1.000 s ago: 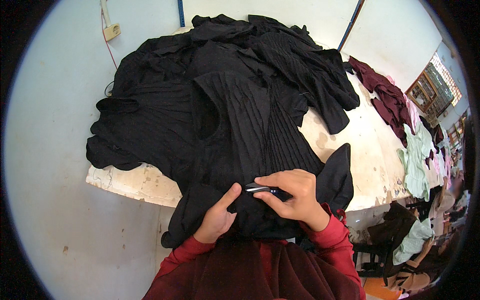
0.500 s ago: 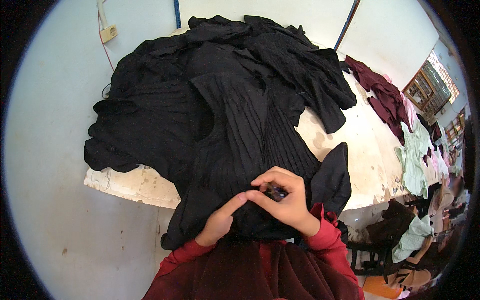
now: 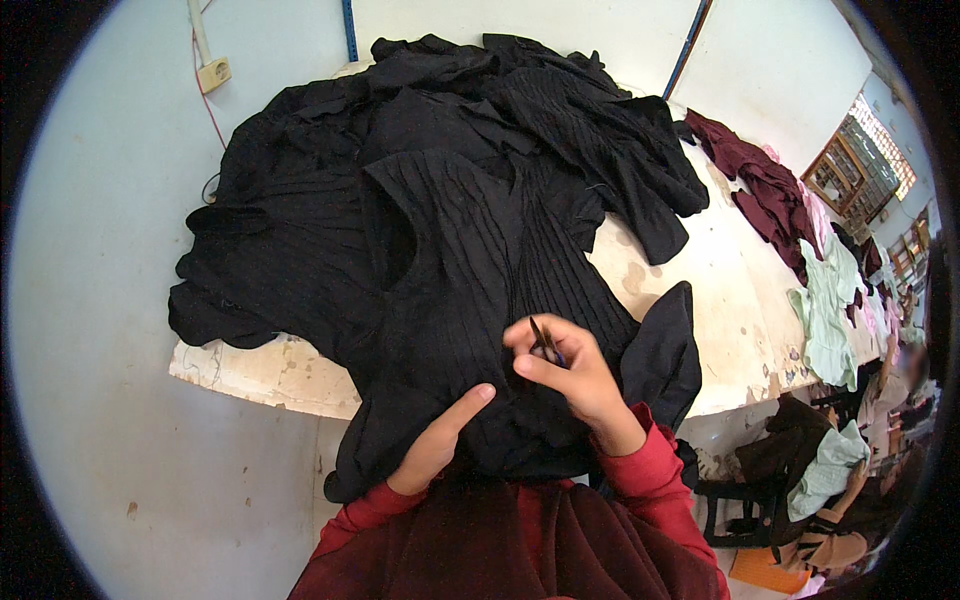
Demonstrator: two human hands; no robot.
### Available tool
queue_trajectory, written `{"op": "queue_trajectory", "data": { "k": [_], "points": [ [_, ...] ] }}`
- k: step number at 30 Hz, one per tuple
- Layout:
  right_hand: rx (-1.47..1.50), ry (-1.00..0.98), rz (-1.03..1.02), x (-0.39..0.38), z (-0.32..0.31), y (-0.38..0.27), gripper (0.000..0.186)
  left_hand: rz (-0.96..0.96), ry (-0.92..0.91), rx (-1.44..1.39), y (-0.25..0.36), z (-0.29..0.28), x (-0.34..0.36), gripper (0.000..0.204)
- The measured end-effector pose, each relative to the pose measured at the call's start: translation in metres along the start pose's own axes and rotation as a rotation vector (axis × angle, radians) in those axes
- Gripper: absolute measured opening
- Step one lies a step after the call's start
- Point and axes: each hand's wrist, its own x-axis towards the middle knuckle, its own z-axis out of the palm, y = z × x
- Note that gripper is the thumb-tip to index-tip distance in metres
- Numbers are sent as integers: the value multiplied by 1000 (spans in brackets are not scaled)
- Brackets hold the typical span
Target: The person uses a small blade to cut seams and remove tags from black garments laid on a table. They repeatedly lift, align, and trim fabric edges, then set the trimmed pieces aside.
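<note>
**Snipping at the black dress**

The person sits at the low edge of the frame in red sleeves. A black pleated dress (image 3: 470, 270) lies in the middle of the frame, spread from the big black pile (image 3: 500, 110) at the top down over the edge of the bench (image 3: 720, 290) and into the lap.

The right hand (image 3: 565, 375) is closed around a small dark cutter (image 3: 545, 343), held between thumb and fingers, tip up, just above the pleats. The left hand (image 3: 440, 435) lies on the cloth lower down, with 1 finger pointing out flat toward the right hand. The 2 hands are near each other but not touching.

It looks like the step in hand is trimming loose threads from the dress. I cannot see any thread; it is too small. The next move would need the left hand to hold the cloth flat and still, and the cutter to come down softly so it nips only thread, not cloth.

Dark red clothes (image 3: 760, 180) and pale green clothes (image 3: 825, 300) lie far right on the bench.
</note>
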Motion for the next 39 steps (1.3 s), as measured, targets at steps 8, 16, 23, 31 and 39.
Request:
{"op": "queue_trajectory", "data": {
  "k": [8,16,23,31,39],
  "points": [
    [-750,102,-460,-17,-4,-21,27,-58,-50,23,7,4,-3,35],
    [-967,110,-600,-14,-2,-30,17,39,29,96,-2,1,-1,30],
    [-835,116,-505,-16,-4,-29,17,-19,-46,116,-5,-4,-2,35],
    [-669,87,-491,-12,2,-26,33,3,-90,-144,14,11,-6,36],
    [-1029,33,-626,-12,6,-45,19,-48,-161,-214,9,0,-6,39]
  ]
}}
